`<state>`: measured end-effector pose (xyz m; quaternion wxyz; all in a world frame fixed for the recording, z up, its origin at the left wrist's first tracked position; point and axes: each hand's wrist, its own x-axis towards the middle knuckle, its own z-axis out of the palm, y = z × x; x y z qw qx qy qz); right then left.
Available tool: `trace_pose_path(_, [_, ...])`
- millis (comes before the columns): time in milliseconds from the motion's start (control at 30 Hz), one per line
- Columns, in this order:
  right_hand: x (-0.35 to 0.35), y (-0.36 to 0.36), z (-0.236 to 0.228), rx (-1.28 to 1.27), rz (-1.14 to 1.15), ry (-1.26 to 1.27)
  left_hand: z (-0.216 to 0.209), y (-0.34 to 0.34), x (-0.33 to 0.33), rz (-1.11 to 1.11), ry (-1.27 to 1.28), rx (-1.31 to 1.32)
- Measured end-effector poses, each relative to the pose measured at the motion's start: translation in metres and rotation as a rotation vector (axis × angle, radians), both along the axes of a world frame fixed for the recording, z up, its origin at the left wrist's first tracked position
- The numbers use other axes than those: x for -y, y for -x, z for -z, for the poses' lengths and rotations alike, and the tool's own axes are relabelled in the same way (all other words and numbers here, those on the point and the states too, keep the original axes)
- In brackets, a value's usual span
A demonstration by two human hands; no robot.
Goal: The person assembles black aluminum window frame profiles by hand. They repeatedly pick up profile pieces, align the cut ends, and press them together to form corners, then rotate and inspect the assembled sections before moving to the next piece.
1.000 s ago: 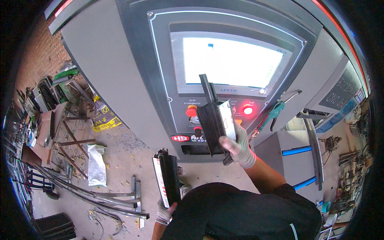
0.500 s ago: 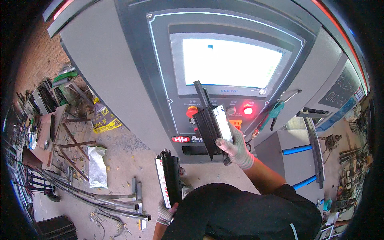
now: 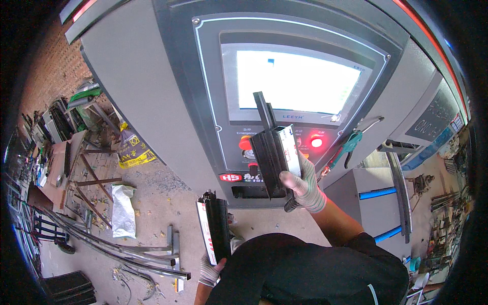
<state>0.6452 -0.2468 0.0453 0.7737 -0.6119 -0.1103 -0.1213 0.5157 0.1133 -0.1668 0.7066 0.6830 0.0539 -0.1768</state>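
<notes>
Gripped in my right hand [image 3: 307, 192], in a striped glove, are black window-frame profile pieces [image 3: 266, 160] with a white strip along one side. They are tilted in front of the control panel's buttons, and a thin end sticks up over the lower edge of the bright screen [image 3: 297, 81]. Low and near my body, my left hand [image 3: 209, 272], gloved too, is closed round the lower end of another black profile [image 3: 219, 226]. That one stands nearly upright and carries a white strip with red marks. The far sides of both pieces are hidden.
A grey machine cabinet [image 3: 132, 86] fills the front, with a lit red button [image 3: 316, 142]. A green-handled air gun [image 3: 348, 146] hangs at the panel's right. Long metal bars [image 3: 127, 256] lie at left near a white sack [image 3: 123, 211]. Blue-padded supports [image 3: 377, 192] stand at right.
My right hand has raised its profile pieces slightly and moved them a little to the right. My left hand and its profile have stayed nearly still. The view has shifted slightly.
</notes>
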Motion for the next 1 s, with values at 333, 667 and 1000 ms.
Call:
trace_pose_path(333, [0.001,0.001,0.007,-0.045,-0.016,0.009,0.004,-0.001,0.002,0.002,0.045,-0.017])
trace_pose_path(667, [0.016,0.023,0.022,-0.050,0.022,-0.036,-0.015,-0.003,0.008,0.016,0.030,0.013])
trace_pose_path(1000, [0.026,0.028,0.024,-0.061,0.096,0.012,-0.017,-0.008,0.011,0.026,-0.026,0.026])
